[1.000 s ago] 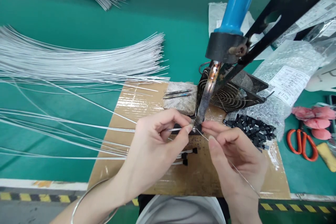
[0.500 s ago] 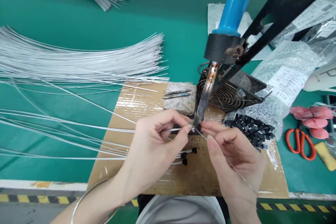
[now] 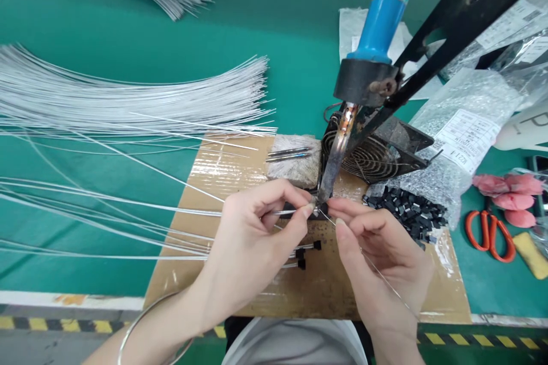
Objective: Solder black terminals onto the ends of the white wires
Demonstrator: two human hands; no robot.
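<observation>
My left hand (image 3: 265, 228) pinches a white wire (image 3: 201, 213) between thumb and forefinger, its end held at the tip of a soldering iron (image 3: 336, 157). The iron is clamped pointing down in a black metal bracket (image 3: 411, 85). In my right hand (image 3: 381, 256) a thin strand of solder wire (image 3: 387, 282) runs between the fingers and across the palm, its end at the same tip. The exact contact at the tip is too small and partly covered by fingers. Below my left hand lie several finished-looking wires with black connectors (image 3: 302, 264) on the cardboard (image 3: 334, 291).
A black fan (image 3: 372, 154) stands behind the iron, beside a worn pad (image 3: 295, 168) carrying thin metal rods. Loose black connectors (image 3: 411, 211) are heaped to the right, near bubble wrap (image 3: 462, 125) and orange-handled scissors (image 3: 490, 234). White wire bundles (image 3: 171, 97) spread across the left.
The whole view has shifted very slightly. Both hands stay at the iron's tip, with no clear movement of the wire; the right thumb has moved slightly left.
</observation>
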